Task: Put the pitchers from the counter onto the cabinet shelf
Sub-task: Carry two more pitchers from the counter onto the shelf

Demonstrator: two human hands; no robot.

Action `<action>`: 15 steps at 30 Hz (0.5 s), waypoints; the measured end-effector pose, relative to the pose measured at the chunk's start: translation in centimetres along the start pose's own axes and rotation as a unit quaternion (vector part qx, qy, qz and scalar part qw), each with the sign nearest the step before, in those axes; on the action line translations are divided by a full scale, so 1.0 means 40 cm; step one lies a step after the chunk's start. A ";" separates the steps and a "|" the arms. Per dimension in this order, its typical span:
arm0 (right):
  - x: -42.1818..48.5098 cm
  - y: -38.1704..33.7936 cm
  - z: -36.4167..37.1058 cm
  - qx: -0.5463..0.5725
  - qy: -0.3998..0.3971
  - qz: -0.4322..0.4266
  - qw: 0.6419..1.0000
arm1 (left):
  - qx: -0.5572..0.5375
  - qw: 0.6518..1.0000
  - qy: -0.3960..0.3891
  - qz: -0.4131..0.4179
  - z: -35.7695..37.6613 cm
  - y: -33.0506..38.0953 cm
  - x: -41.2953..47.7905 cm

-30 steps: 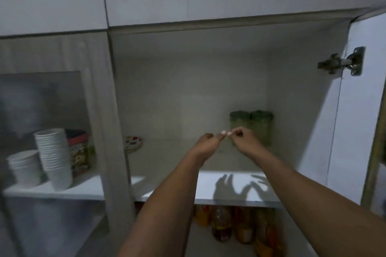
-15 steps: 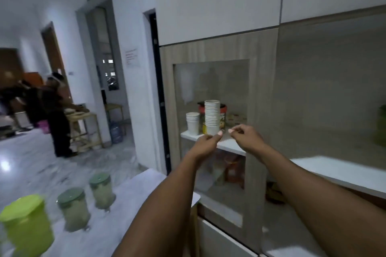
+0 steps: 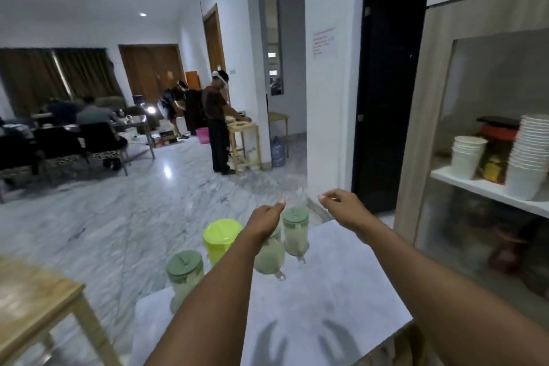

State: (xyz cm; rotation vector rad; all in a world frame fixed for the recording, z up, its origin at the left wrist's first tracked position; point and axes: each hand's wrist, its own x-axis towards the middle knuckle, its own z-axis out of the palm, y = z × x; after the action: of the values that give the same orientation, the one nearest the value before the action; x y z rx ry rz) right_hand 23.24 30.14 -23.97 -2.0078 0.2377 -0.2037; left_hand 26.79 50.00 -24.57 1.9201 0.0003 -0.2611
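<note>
The pale surface (image 3: 341,282) carried four pitchers: a lime one (image 3: 221,236) at eleven o'clock and three sage-lidded ones (image 3: 295,230) around it. Both the left hand (image 3: 264,218) and right hand (image 3: 344,206) hovered empty, loosely curled. Best, I judged, to grasp handles, one pitcher per hand, kept upright.

white counter (image 3: 341,300) carries four lidded pitchers (image 3: 295,235) (one bright lime (image 3: 221,239)).

four lidded pitchers (image 3: 295,230) upright on white counter (image 3: 341,285)
</note>
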 end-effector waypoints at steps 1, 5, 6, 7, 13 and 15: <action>0.027 0.009 0.032 0.005 -0.006 0.011 1.000 | -0.004 1.000 0.003 -0.007 -0.013 -0.028 0.028; 0.133 0.087 0.137 0.020 -0.036 0.075 0.996 | -0.028 0.998 0.004 -0.061 -0.006 -0.143 0.135; 0.160 0.117 0.160 0.022 -0.040 0.090 0.995 | -0.028 0.997 0.006 -0.078 0.005 -0.175 0.164; 0.187 0.147 0.180 0.022 -0.045 0.108 0.993 | -0.028 0.995 0.006 -0.094 0.015 -0.205 0.193; 0.393 0.349 0.282 0.038 -0.059 0.210 0.975 | -0.027 0.982 0.015 -0.186 0.090 -0.363 0.377; 0.462 0.395 0.304 0.035 -0.059 0.236 0.969 | -0.024 0.977 0.020 -0.209 0.119 -0.401 0.430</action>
State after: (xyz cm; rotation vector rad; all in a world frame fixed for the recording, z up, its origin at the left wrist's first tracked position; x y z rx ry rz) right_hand 42.89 29.23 -42.76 -1.8269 0.6122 0.2061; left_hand 40.67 49.19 -44.14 1.8620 0.4374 -0.4973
